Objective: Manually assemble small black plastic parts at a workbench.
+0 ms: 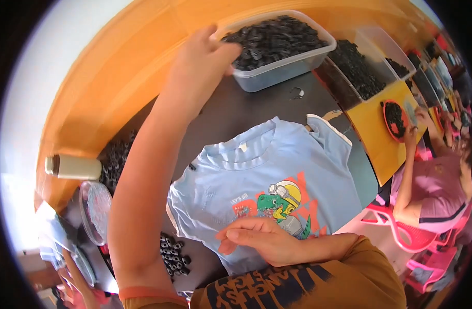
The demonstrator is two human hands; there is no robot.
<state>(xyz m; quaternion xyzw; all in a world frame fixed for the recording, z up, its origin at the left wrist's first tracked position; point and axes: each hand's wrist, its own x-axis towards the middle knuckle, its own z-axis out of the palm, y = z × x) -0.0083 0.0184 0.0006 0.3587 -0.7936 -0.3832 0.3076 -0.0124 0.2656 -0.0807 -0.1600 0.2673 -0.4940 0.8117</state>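
- Head cam: pale-blue T-shirt (323, 170) lies face up on a dark table (223, 118), right in front of the person.
- Writing: small dark lettering sits over the dinosaur print (282, 203), and there's a pale tag (242, 147) in the collar. Bigger dark lettering runs across the wearer's own brown top (359, 268).
- Neckline points to the far side and a bit left; the long axis slants from there down toward the wearer, print right way up for them.
- Left hand (201, 57) is blurry, fingers partly bent, at the left rim of a clear tub (282, 76) heaped with little black pieces (279, 38). Can't tell if it's gripping any.
- Right hand (264, 241) is loosely curled over the shirt's lower front; can't tell if anything's in it.
- Other containers: a clear box (382, 44) of black bits beside the tub, plus a red dish (398, 131) of black stuff at a co-worker's hands (411, 138).
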